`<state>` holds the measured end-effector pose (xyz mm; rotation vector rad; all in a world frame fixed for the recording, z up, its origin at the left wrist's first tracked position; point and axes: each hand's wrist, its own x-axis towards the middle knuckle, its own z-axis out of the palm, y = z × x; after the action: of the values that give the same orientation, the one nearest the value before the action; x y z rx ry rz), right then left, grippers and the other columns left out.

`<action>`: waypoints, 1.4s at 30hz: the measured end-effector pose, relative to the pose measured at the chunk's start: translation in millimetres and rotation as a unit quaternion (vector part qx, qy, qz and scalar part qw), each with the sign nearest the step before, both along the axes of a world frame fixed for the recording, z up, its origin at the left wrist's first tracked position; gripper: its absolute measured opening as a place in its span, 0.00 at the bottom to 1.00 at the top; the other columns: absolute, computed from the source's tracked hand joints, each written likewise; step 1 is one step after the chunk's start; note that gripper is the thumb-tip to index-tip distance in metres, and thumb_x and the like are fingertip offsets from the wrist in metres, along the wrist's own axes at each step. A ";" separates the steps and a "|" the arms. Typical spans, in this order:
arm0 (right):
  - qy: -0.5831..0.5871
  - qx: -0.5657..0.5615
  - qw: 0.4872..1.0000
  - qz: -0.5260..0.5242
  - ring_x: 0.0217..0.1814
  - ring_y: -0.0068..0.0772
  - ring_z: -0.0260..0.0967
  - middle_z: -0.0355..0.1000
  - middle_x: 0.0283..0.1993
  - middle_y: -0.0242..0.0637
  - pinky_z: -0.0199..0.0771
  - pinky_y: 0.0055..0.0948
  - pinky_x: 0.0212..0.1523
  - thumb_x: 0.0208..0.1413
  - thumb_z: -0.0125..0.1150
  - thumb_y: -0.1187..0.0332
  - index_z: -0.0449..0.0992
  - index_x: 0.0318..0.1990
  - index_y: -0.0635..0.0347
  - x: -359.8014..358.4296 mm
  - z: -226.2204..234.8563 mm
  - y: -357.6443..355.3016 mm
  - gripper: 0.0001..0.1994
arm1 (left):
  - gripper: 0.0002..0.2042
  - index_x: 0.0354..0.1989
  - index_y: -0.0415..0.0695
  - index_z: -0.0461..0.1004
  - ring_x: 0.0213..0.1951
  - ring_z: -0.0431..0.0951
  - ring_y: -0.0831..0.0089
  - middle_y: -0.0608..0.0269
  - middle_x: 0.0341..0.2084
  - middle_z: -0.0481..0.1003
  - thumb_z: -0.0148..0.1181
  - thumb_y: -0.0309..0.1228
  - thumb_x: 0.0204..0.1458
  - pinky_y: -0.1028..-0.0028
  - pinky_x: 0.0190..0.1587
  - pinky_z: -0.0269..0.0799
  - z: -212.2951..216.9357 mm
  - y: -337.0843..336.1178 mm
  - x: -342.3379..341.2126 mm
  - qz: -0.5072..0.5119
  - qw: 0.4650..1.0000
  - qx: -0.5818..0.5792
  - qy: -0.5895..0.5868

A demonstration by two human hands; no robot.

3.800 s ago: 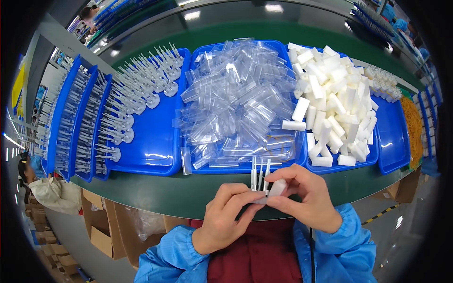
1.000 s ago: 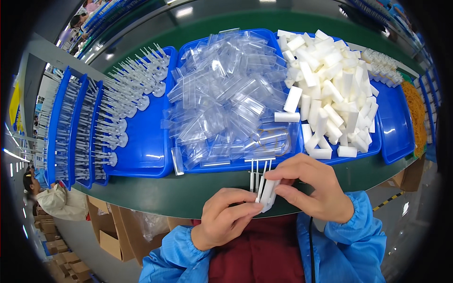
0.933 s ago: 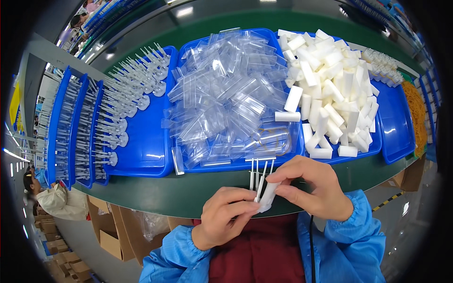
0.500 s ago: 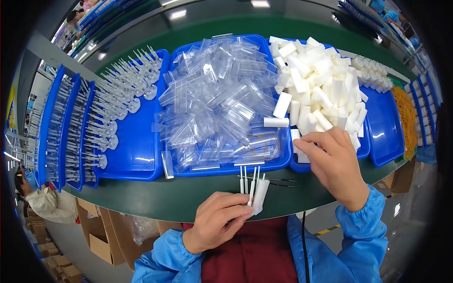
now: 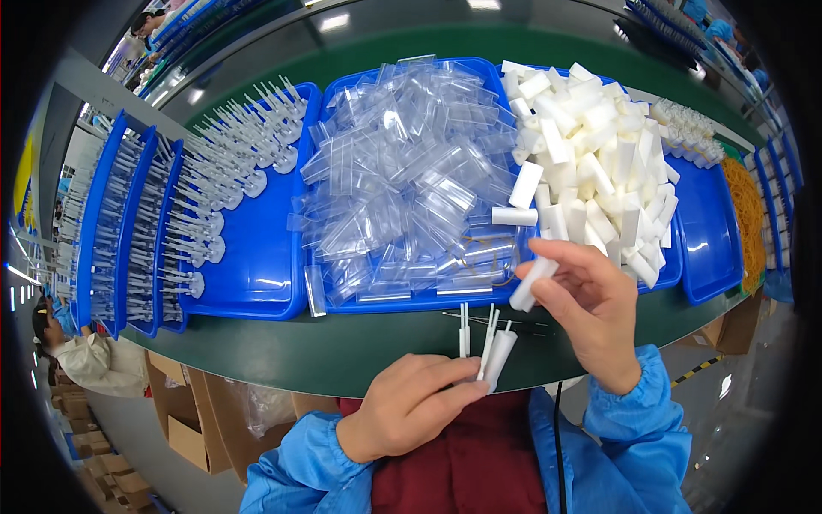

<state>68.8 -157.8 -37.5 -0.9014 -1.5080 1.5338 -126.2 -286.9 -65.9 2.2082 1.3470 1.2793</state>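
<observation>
My left hand pinches a piece with several thin white rods pointing up. A white foam tube sits around one rod, whose tip pokes out on top. The base of this piece is hidden by my fingers. To the right and a little higher, my right hand grips a loose white foam cylinder between thumb and fingers, tilted, apart from the rods. Just beyond it, many similar foam cylinders are heaped in a blue tray.
A blue tray of clear plastic sleeves stands in the middle. Left of it, a tray bears upright rod pieces. Thin dark tools lie on the green table. Orange rubber bands are piled far right.
My right hand has come away from the foam heap, moving left and down, with a foam cylinder now in its fingers. My left hand has shifted slightly right with the rod piece.
</observation>
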 end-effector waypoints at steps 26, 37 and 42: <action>-0.039 0.150 0.986 0.064 0.47 0.36 0.70 0.76 0.41 0.38 0.67 0.33 0.54 0.52 0.68 0.77 0.83 0.50 0.59 -12.8 -7.1 -32.9 0.16 | 0.21 0.45 0.42 0.75 0.43 0.79 0.63 0.53 0.45 0.77 0.74 0.17 0.42 0.69 0.46 0.76 0.3 -6.0 -8.7 0.051 0.985 -0.067 -0.152; -0.472 0.514 0.713 -0.069 0.39 0.37 0.67 0.74 0.36 0.32 0.61 0.37 0.42 0.45 0.70 0.74 0.79 0.45 0.58 1.8 13.1 38.8 0.17 | 0.19 0.45 0.45 0.81 0.36 0.79 0.66 0.64 0.38 0.78 0.71 0.18 0.41 0.69 0.35 0.73 -10.2 -8.9 -10.8 0.053 0.996 -0.020 -0.065; -0.461 0.472 0.750 -0.053 0.37 0.38 0.68 0.74 0.36 0.35 0.63 0.37 0.41 0.44 0.69 0.76 0.78 0.44 0.58 2.0 3.5 33.4 0.17 | 0.19 0.46 0.45 0.81 0.38 0.79 0.65 0.64 0.39 0.78 0.68 0.17 0.42 0.69 0.37 0.74 -13.1 -4.5 -9.0 0.040 0.997 -0.026 -0.066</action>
<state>70.8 -124.4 -34.0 -1.0792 -2.4707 -0.0321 -135.1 -291.4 -79.0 2.0161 1.4152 1.3746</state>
